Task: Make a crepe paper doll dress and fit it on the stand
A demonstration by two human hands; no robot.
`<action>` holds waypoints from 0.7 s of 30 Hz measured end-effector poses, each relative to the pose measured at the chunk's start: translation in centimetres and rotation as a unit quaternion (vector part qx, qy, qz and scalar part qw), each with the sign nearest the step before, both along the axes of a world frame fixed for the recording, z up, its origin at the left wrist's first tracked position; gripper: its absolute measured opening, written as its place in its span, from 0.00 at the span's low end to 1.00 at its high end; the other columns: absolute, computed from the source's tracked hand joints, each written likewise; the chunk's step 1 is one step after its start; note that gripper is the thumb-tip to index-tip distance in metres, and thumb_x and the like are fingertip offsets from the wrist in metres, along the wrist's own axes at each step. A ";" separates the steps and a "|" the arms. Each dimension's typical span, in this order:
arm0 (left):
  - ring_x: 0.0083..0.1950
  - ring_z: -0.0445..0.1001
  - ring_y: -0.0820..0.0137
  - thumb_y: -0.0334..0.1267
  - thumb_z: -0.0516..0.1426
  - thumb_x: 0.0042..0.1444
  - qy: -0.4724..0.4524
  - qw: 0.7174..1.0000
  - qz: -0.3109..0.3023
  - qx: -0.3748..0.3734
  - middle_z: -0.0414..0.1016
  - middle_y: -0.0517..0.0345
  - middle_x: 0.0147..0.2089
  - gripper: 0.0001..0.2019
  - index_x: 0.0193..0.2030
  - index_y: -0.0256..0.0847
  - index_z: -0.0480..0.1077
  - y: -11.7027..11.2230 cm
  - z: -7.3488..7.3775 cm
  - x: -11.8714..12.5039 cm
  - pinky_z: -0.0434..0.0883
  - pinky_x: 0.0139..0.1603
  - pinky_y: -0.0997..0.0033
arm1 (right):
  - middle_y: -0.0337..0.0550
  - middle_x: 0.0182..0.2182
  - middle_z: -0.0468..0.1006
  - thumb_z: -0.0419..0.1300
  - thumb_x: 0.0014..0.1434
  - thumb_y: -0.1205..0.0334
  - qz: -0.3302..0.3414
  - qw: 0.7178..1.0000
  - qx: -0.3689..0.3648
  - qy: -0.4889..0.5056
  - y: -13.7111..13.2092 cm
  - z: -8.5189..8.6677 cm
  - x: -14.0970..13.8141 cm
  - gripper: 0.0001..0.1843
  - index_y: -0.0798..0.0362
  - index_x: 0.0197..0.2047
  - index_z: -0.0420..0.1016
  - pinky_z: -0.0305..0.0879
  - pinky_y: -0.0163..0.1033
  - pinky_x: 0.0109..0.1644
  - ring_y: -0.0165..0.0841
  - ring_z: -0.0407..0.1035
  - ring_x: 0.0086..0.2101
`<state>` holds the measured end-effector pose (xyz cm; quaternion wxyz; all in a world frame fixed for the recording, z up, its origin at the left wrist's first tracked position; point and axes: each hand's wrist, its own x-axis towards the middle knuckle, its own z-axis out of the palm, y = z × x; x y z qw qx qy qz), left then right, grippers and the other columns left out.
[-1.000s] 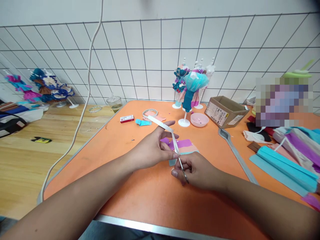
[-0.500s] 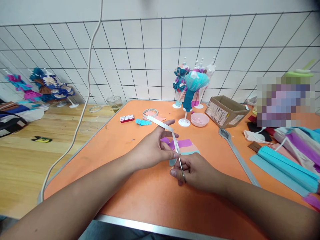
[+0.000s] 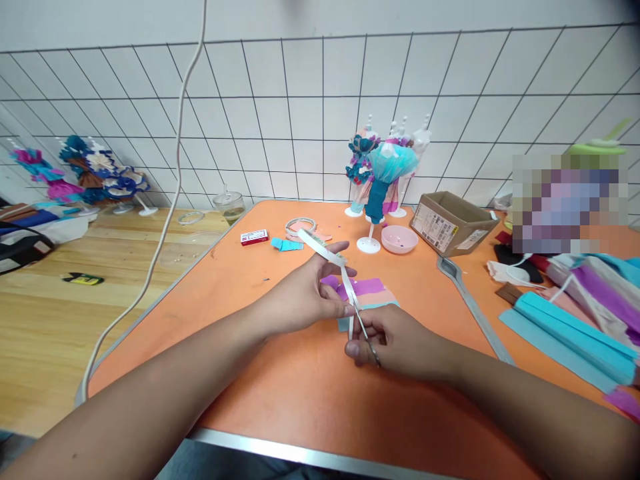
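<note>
The right hand covers part of the scissors; the left hand, some coloured pieces; pixelation masks an item; the left edge crops a black bag; the carton's print is unreadably small.

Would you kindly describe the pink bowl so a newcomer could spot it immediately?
On the orange table, find the brown box near the wall. Just left of it sits the bowl, round and pale pink, unlike that angular box.
</note>
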<state>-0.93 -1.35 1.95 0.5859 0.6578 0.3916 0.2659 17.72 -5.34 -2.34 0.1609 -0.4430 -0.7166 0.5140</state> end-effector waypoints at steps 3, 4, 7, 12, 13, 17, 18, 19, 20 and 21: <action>0.32 0.75 0.76 0.26 0.64 0.45 -0.021 0.998 -0.017 -0.049 0.60 0.41 0.63 0.47 0.68 0.51 0.45 0.4 -0.1 -0.3 0.71 0.46 0.57 | 0.39 0.27 0.76 0.60 0.54 0.55 0.036 0.999 -0.032 0.024 0.2 1.0 0.6 0.11 0.54 0.31 0.70 0.61 0.31 0.30 0.27 0.66 0.27; 0.35 0.76 0.73 0.26 0.64 0.44 -0.027 0.997 -0.020 -0.063 0.59 0.40 0.63 0.46 0.68 0.48 0.47 0.5 -0.1 -0.4 0.71 0.47 0.57 | 0.39 0.27 0.76 0.61 0.54 0.55 0.040 0.998 -0.051 0.025 0.2 1.4 0.8 0.11 0.54 0.32 0.70 0.61 0.30 0.30 0.28 0.66 0.27; 0.46 0.76 0.66 0.25 0.64 0.44 -0.045 0.995 -0.027 -0.086 0.58 0.38 0.65 0.43 0.65 0.43 0.51 0.7 -0.1 -0.6 0.71 0.49 0.59 | 0.41 0.26 0.77 0.60 0.55 0.51 0.041 0.994 -0.103 0.009 0.3 2.1 1.2 0.13 0.55 0.33 0.71 0.60 0.30 0.25 0.27 0.64 0.23; 0.51 0.73 0.62 0.24 0.64 0.43 -0.051 0.994 -0.027 -0.092 0.56 0.38 0.66 0.38 0.62 0.42 0.57 0.6 0.5 -0.7 0.71 0.48 0.58 | 0.40 0.27 0.77 0.59 0.55 0.53 0.050 0.996 -0.070 -0.020 0.2 2.0 1.5 0.12 0.55 0.32 0.73 0.59 0.30 0.26 0.26 0.64 0.23; 0.52 0.73 0.61 0.25 0.64 0.44 -0.053 0.995 -0.024 -0.087 0.56 0.39 0.66 0.37 0.61 0.42 0.58 0.6 0.6 -0.7 0.71 0.49 0.58 | 0.40 0.27 0.77 0.59 0.55 0.54 0.059 0.996 -0.061 -0.024 0.3 1.9 1.5 0.12 0.55 0.31 0.74 0.59 0.30 0.26 0.26 0.65 0.24; 0.55 0.70 0.58 0.28 0.65 0.44 -0.047 0.997 -0.007 -0.055 0.53 0.40 0.68 0.35 0.60 0.43 0.60 1.0 0.4 -0.9 0.71 0.48 0.58 | 0.40 0.23 0.77 0.57 0.55 0.56 -0.010 0.999 -0.022 -0.044 1.1 1.2 2.0 0.11 0.55 0.29 0.73 0.59 0.31 0.27 0.27 0.66 0.24; 0.55 0.70 0.58 0.29 0.66 0.44 -0.043 0.998 0.000 -0.047 0.52 0.40 0.68 0.36 0.60 0.44 0.59 1.1 0.3 -1.0 0.71 0.47 0.58 | 0.40 0.23 0.77 0.57 0.55 0.56 -0.074 0.997 0.003 -0.038 1.4 1.2 2.1 0.11 0.55 0.29 0.72 0.59 0.31 0.27 0.28 0.67 0.24; 0.54 0.71 0.59 0.30 0.66 0.44 -0.040 0.998 0.005 -0.038 0.51 0.39 0.69 0.37 0.61 0.44 0.58 1.2 0.1 -1.0 0.72 0.46 0.59 | 0.41 0.23 0.77 0.56 0.55 0.55 -0.149 0.988 0.035 -0.023 1.7 1.2 2.2 0.11 0.55 0.30 0.72 0.59 0.31 0.27 0.29 0.67 0.24; 0.51 0.73 0.60 0.31 0.66 0.44 -0.037 0.999 0.007 -0.030 0.50 0.39 0.69 0.38 0.62 0.45 0.58 1.2 0.0 -1.1 0.72 0.45 0.60 | 0.41 0.24 0.77 0.57 0.55 0.54 -0.221 0.973 0.068 -0.001 1.9 1.3 2.2 0.12 0.55 0.33 0.72 0.60 0.32 0.27 0.29 0.68 0.25; 0.47 0.74 0.63 0.31 0.66 0.45 -0.031 0.999 0.006 -0.024 0.49 0.38 0.69 0.38 0.63 0.45 0.57 1.2 -0.2 -1.1 0.72 0.44 0.60 | 0.41 0.24 0.77 0.57 0.55 0.53 -0.276 0.956 0.098 0.027 2.0 1.4 2.2 0.13 0.55 0.36 0.73 0.60 0.32 0.27 0.30 0.69 0.26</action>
